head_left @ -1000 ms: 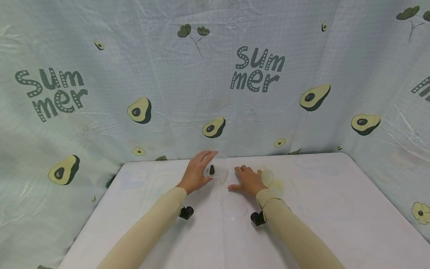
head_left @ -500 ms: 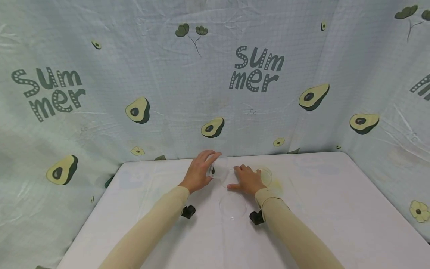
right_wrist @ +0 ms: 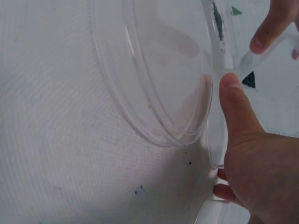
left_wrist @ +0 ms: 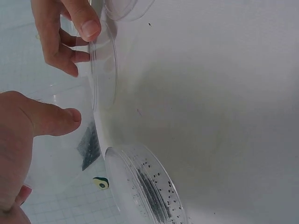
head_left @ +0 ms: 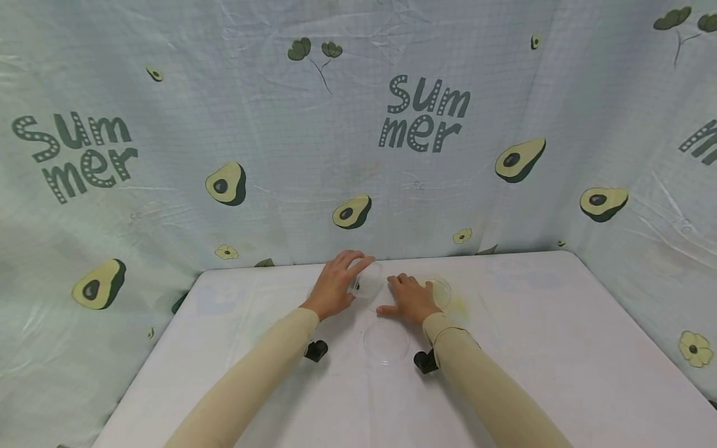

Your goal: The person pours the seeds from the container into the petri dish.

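Note:
My left hand (head_left: 332, 287) grips a clear plastic cup (head_left: 370, 281), tilted toward the right. Dark granules (left_wrist: 89, 150) lie bunched inside it in the left wrist view. Below and beside the cup is a shallow clear petri dish (left_wrist: 105, 70). My right hand (head_left: 413, 300) holds this dish at its rim, the thumb (right_wrist: 233, 95) on the near side and the fingers beyond. A second clear petri dish (head_left: 386, 343) lies on the table nearer to me. To the left, largely hidden by my left hand in the head view, is a petri dish with black specks (left_wrist: 159, 196).
A dish with a yellowish tint (head_left: 440, 294) sits just right of my right hand, near a yellow stain on the white table (head_left: 560, 348). A printed curtain (head_left: 269, 186) hangs directly behind the table's far edge. Black wrist mounts (head_left: 317, 351) show under both sleeves.
My left hand has moved slightly right and tipped the cup further; less of the dark granules shows in the head view. The right hand keeps its place at the dish.

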The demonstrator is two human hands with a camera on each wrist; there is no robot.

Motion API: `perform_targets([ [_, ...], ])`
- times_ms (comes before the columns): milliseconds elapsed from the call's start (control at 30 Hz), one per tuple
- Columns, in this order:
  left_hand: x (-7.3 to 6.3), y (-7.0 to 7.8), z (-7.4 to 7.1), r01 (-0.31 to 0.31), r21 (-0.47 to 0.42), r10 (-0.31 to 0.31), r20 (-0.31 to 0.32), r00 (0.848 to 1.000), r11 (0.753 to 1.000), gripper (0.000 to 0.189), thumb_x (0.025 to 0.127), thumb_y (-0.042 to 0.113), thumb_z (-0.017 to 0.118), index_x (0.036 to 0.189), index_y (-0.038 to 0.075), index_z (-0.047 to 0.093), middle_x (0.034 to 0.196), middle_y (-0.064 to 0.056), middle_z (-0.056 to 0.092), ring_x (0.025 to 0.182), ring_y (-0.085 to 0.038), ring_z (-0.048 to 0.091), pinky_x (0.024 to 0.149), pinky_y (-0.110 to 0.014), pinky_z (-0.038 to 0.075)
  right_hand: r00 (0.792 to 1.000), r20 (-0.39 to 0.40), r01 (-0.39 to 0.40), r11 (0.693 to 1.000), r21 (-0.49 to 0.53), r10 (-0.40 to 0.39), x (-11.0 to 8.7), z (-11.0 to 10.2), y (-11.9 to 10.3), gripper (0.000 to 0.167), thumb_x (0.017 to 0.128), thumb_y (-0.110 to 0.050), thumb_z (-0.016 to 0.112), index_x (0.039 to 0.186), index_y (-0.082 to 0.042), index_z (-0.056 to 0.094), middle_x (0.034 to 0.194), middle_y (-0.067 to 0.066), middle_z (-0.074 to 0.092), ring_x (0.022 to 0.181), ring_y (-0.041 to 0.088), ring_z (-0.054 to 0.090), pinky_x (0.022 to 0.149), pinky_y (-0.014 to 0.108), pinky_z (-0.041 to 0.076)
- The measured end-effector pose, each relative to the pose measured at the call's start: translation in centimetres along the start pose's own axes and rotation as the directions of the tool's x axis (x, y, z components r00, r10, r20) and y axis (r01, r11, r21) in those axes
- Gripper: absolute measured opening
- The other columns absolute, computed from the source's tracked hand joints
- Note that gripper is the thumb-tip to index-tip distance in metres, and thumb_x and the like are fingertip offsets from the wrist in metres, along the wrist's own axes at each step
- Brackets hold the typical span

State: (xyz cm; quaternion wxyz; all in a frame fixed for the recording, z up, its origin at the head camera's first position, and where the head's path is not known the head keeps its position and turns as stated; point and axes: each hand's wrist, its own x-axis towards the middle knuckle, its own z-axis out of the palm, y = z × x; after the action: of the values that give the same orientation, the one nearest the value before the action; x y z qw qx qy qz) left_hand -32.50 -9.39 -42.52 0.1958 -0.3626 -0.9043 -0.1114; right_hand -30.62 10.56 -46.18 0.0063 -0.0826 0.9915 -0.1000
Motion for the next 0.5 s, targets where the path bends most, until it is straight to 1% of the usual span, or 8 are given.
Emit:
perform_targets([
  [200, 0.18, 0.11, 0.15, -0.026, 0.030, 0.026, 0.005, 1.000, 0.999, 0.087, 0.068, -0.003, 0.080, 0.142, 0.026, 0.045, 0.138, -0.001, 0.048, 0.133, -0.021, 0.042, 0.100, -0.047, 0.045, 1.000, -0.008, 0.004, 1.000, -0.003, -0.004, 0.17, 0.42, 0.10, 0.087, 0.075, -0.066, 0.068, 0.142, -0.014, 0.046, 0.139, 0.013, 0.051, 0.127, 0.032, 0.050, 0.103, 0.065, 0.036],
  [333, 0.35, 0.13, 0.29, -0.044, 0.065, 0.044, 0.007, 0.999, 0.997, 0.088, 0.068, -0.003, 0.080, 0.142, 0.027, 0.044, 0.139, -0.001, 0.048, 0.134, -0.021, 0.041, 0.102, -0.046, 0.045, 1.000, -0.014, 0.007, 1.000, -0.010, -0.007, 0.18, 0.56, 0.19, 0.087, 0.075, -0.066, 0.068, 0.142, -0.014, 0.046, 0.139, 0.013, 0.051, 0.127, 0.031, 0.050, 0.103, 0.065, 0.036],
  [500, 0.56, 0.32, 0.29, -0.065, 0.076, 0.065, 0.012, 0.998, 0.995, 0.088, 0.068, -0.005, 0.080, 0.142, 0.027, 0.044, 0.140, -0.002, 0.048, 0.134, -0.022, 0.041, 0.103, -0.047, 0.044, 1.000, -0.020, 0.006, 1.000, -0.012, -0.007, 0.07, 0.46, 0.13, 0.087, 0.076, -0.065, 0.068, 0.142, -0.013, 0.046, 0.139, 0.014, 0.051, 0.126, 0.032, 0.050, 0.103, 0.065, 0.036],
])
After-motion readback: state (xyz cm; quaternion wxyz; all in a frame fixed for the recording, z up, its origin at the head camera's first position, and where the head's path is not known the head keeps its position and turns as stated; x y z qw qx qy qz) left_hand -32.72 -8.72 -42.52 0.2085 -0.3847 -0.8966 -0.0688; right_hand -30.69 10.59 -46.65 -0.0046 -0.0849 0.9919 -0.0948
